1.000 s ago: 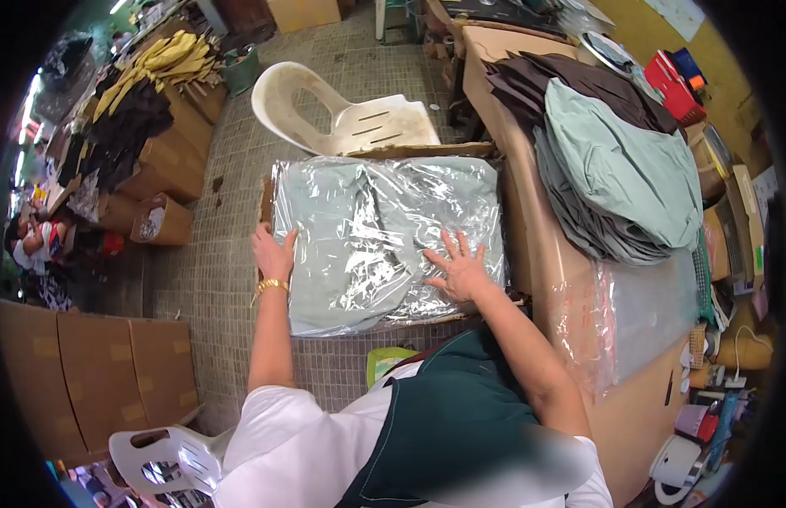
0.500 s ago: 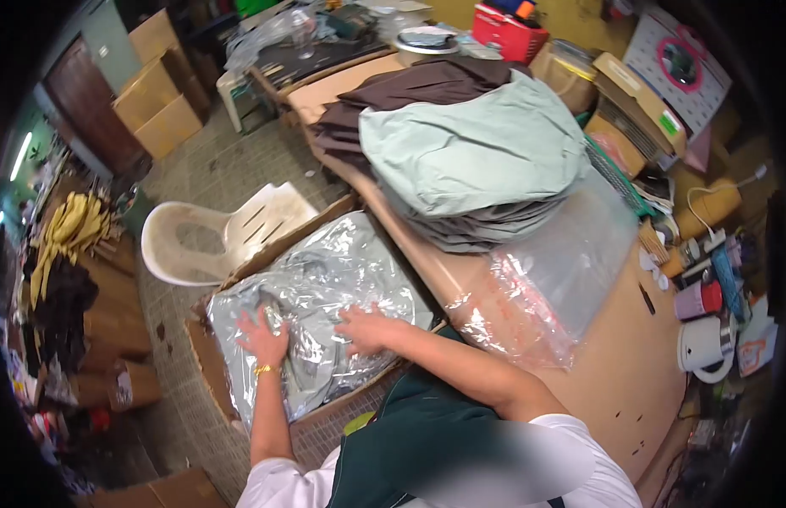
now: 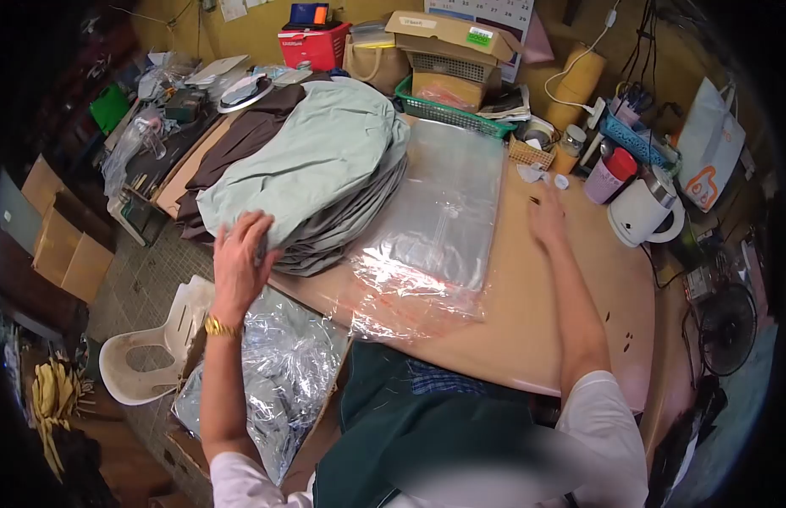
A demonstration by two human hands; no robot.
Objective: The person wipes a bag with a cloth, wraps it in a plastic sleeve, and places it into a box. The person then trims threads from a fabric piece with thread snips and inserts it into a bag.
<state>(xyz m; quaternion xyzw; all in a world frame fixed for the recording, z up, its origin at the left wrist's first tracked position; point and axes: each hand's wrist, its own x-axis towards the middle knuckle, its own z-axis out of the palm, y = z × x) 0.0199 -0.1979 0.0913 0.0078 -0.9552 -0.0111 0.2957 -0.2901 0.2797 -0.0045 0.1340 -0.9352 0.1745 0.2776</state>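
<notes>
My left hand [image 3: 242, 264], with a gold band at its wrist, is at the front left edge of a pile of folded pale grey-green cloth [image 3: 312, 152]. Its fingers are bent and somewhat apart, with no cloth visibly gripped. My right hand [image 3: 548, 222] is low over the tabletop, its fingers closed around a thin dark tool [image 3: 535, 201]; only the tip shows, so its kind is unclear. Clear plastic bags [image 3: 448, 212] lie flat between my hands. Below my left forearm, plastic-wrapped grey goods [image 3: 278, 356] fill an open carton.
Dark brown cloth [image 3: 240, 140] lies behind the pile. A pink cup [image 3: 609, 176], a white kettle [image 3: 642, 207] and a green basket [image 3: 452, 113] stand along the table's far and right sides. A white plastic chair [image 3: 143, 364] is on the floor at left.
Both hands have left the wrapped goods in the carton. My left hand has moved up to the cloth pile, my right across the table to the dark tool. The view has turned right.
</notes>
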